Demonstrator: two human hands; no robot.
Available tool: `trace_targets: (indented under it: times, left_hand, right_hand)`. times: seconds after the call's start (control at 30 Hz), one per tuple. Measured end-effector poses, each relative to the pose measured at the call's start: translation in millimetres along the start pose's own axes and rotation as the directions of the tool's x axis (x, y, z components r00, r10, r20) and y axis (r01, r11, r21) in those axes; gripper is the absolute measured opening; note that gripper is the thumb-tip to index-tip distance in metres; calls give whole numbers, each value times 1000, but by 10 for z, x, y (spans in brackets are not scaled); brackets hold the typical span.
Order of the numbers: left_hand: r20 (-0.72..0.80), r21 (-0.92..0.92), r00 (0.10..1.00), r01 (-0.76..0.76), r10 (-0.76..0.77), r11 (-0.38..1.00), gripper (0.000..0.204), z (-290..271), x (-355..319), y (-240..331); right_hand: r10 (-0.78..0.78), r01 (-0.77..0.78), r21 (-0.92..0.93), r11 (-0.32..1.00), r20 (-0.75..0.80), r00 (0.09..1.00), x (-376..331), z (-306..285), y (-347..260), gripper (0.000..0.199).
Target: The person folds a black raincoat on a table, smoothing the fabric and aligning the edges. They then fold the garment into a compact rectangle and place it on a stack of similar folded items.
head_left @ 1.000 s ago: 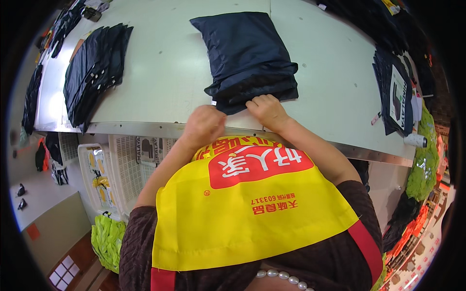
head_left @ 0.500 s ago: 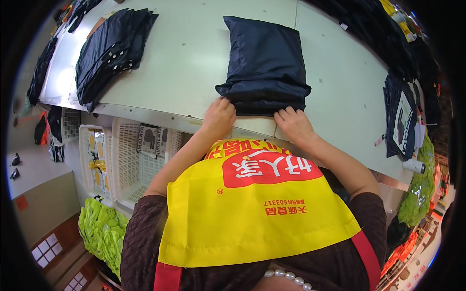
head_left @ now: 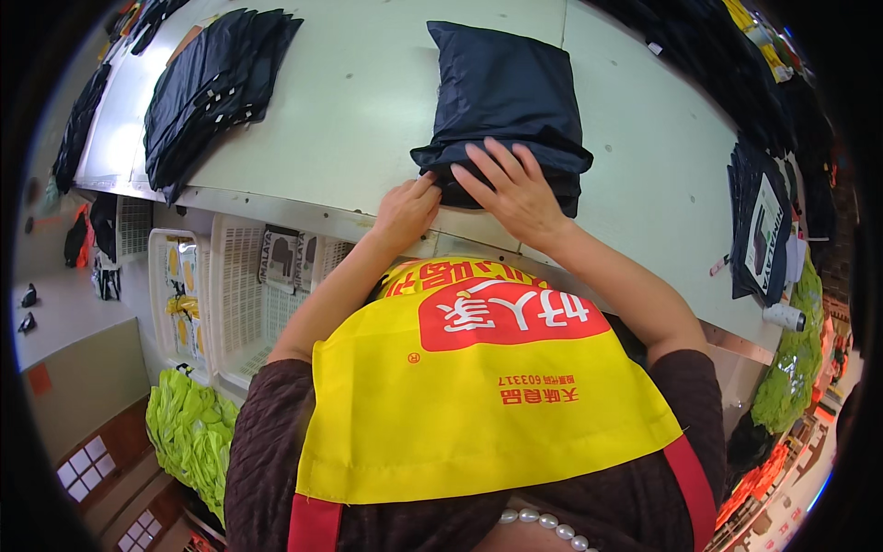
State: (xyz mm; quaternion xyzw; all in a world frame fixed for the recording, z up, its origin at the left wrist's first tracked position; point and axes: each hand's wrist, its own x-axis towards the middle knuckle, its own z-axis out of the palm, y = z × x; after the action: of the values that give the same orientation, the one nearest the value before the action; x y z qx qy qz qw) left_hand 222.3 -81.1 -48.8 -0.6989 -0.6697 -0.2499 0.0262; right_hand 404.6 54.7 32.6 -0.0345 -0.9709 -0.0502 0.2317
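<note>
A shiny dark navy fabric piece, shaped like a flat square bag (head_left: 506,87), lies on the table in front of me. Its near end is gathered in folds. At the near left corner my left hand (head_left: 406,213) is closed, thumb and fingers pinching the cloth edge. My right hand (head_left: 517,195) rests across the folds with its fingers spread out, covering part of the near edge. What lies inside the folds is hidden.
The pale table (head_left: 349,110) carries a fanned stack of dark fabric pieces (head_left: 216,97) at left and a dark printed pile (head_left: 762,225) at right, near a white thread spool (head_left: 784,316). White plastic baskets (head_left: 219,304) stand below the table's left edge, above lime-green bags (head_left: 190,432).
My right hand has let go of the near right edge and moved left and forward onto the folds, fingers spread. My left hand stays at the left corner.
</note>
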Motion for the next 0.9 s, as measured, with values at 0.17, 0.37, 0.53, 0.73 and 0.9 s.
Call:
trace_targets:
  times: [0.17,0.37,0.53,0.73,0.9]
  left_hand:
    - [21,41,999,38,-39,998,10,-6,87,-88]
    - [76,24,994,75,-77,997,12,1,160,-125]
    - [316,89,937,130,-152,987,15,-60,344,41]
    - [161,130,981,-133,112,982,14,72,268,-143]
    - [330,82,942,39,-64,996,19,-69,447,15]
  right_hand:
    - [38,-40,-175,984,-9,999,151,508,108,48]
    - [58,-69,88,994,122,991,342,251,298,66]
    - [93,-141,150,979,289,953,491,91,280,83]
    - [60,-120,178,977,313,948,548,107,371,82]
    - [34,-111,229,967,319,947,658,67,473,81]
